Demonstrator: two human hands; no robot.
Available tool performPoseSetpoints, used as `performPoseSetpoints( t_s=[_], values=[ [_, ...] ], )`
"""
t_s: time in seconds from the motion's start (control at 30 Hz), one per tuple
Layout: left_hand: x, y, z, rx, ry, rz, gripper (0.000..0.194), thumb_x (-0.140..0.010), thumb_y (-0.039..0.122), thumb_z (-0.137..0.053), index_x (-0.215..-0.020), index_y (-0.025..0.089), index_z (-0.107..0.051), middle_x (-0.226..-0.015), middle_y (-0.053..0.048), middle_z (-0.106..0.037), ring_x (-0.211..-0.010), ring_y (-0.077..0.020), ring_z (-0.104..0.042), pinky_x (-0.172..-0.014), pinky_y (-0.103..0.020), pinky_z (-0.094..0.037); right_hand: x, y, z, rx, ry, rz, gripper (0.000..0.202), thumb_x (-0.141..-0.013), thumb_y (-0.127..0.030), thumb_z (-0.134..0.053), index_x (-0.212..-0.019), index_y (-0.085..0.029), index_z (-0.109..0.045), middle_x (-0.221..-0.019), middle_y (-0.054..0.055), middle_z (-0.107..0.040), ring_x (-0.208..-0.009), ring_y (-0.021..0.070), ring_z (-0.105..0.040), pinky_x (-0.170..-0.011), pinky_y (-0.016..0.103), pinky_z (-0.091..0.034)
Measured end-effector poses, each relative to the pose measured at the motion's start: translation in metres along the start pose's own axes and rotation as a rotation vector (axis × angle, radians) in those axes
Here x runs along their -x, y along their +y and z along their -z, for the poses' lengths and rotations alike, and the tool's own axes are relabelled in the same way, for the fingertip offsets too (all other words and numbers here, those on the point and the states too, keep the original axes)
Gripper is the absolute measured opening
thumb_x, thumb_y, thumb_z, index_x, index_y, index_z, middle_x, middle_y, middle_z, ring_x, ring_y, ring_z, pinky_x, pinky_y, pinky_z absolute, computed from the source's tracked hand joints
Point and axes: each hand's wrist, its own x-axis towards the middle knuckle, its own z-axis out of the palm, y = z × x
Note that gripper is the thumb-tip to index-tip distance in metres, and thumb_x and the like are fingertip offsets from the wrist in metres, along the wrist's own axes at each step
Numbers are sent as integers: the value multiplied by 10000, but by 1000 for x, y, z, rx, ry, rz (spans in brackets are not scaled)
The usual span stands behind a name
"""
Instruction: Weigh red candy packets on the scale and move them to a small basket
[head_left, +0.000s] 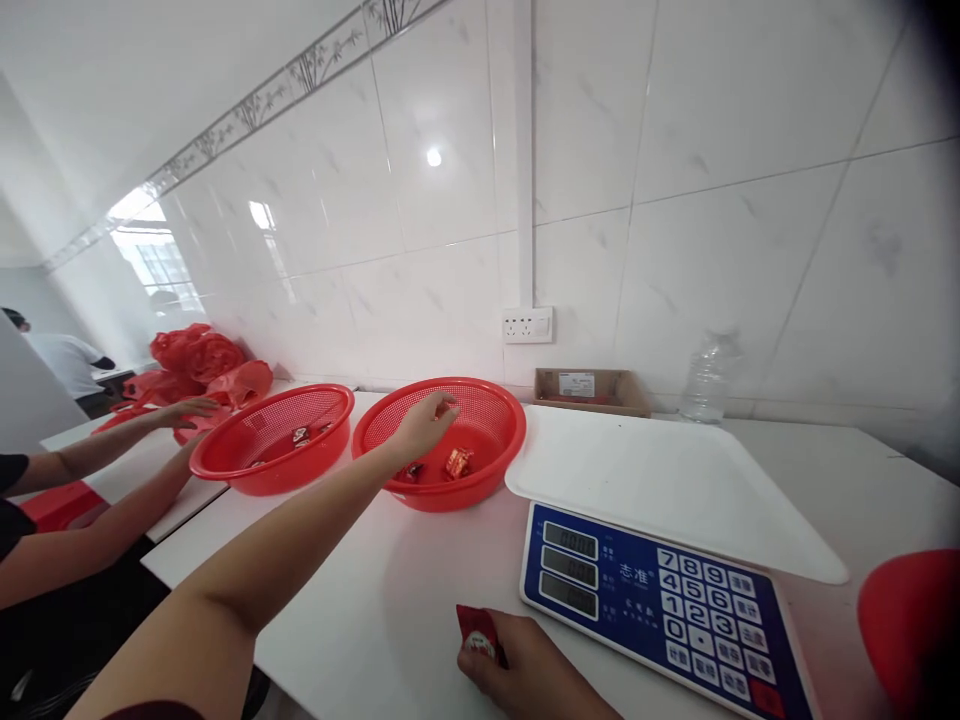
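My left hand [429, 422] hangs over a red plastic basket [512, 440] with perforated sides. Its fingers are bent and a little apart, and nothing shows between them. Below it, an orange-red wrapped packet [458, 463] lies in the basket, with a darker small packet [411, 472] near the left side, partly behind my forearm. Low in the view, my right hand [517, 660] is closed on a small dark red packet [478, 632] with a white printed patch. That hand is over the white table, just left of the digital scale [630, 575].
A second red basket [346, 425] with a few small packets stands to the left. Beyond it, a co-worker's hands [184, 412] reach near red plastic bags [199, 355]. Behind the scale's white pan [637, 460] are a cardboard box [630, 390] and a clear bottle [709, 380].
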Motion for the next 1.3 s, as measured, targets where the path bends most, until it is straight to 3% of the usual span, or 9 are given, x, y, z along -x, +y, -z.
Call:
performPoseSetpoints(
  t_s=[0.07, 0.13, 0.23, 0.43, 0.77, 0.87, 1.07, 1.2, 1.3],
  values=[
    [30, 10, -2, -25, -62, -81, 201, -846, 355, -435, -878, 213, -573, -830, -8, -602, -765, -164, -549, -676, -253, -419, -4, 2, -1, -98, 28, -48, 195, -761, -339, -462, -746, -155, -524, -651, -8, -548, -549, 94, -489, -474, 191, -326],
    [61, 17, -7, -137, -270, -288, 237, -871, 359, -403, -878, 210, -588, -816, -7, -613, -740, -153, -557, -632, -233, -414, -6, 0, -1, -193, 57, -89, 207, -759, -347, -458, -785, -147, -507, -696, 14, -573, -542, 98, -522, -456, 192, -352],
    [99, 16, -18, -313, -460, -440, 234, -829, 383, -499, -952, 206, -593, -884, -30, -619, -766, -163, -562, -645, -229, -410, -6, -9, 3, -255, 86, -58, 167, -731, -311, -487, -776, -151, -503, -701, 11, -570, -551, 99, -531, -456, 195, -373],
    [119, 0, -29, -279, -526, -355, 67, -813, 219, -524, -779, 187, -572, -733, 15, -582, -650, -111, -511, -573, -176, -374, -3, -16, 5, -231, 57, -18, 87, -705, -245, -501, -717, -160, -512, -616, -22, -525, -557, 99, -511, -477, 199, -375],
    [109, 2, -21, 326, -401, 7, 166, -803, 246, -500, -662, 158, -492, -615, 33, -501, -568, -91, -435, -516, -194, -359, -1, -12, 7, -265, 72, 23, 538, -759, -629, -345, -762, -143, -577, -700, 57, -615, -557, 122, -527, -483, 235, -373],
    [103, 2, -17, 365, -317, -12, 173, -801, 274, -511, -673, 160, -484, -601, 35, -496, -550, -88, -442, -511, -198, -369, -2, -11, 7, -219, 76, 36, 484, -774, -582, -376, -778, -149, -593, -718, 46, -611, -581, 124, -527, -506, 236, -384],
    [62, -5, -3, 396, 25, -61, 179, -842, 309, -467, -724, 175, -454, -584, 38, -504, -527, -85, -498, -512, -198, -423, -1, -14, 9, -131, 65, 45, 276, -799, -392, -448, -756, -158, -586, -703, 12, -586, -598, 111, -514, -575, 233, -402],
    [35, -11, 2, 269, 107, -76, 87, -843, 261, -440, -831, 185, -479, -756, -16, -587, -701, -143, -596, -649, -288, -499, -1, -13, 10, -132, 69, 33, 257, -800, -376, -449, -791, -160, -589, -717, 14, -584, -620, 116, -520, -589, 233, -414],
    [39, -9, -4, 131, 135, -130, 118, -806, 245, -504, -915, 206, -530, -959, -48, -577, -921, -202, -552, -802, -361, -455, -2, -11, 10, -126, 71, 46, 244, -798, -362, -449, -804, -164, -591, -717, 14, -586, -626, 118, -522, -587, 231, -417]
  ],
)
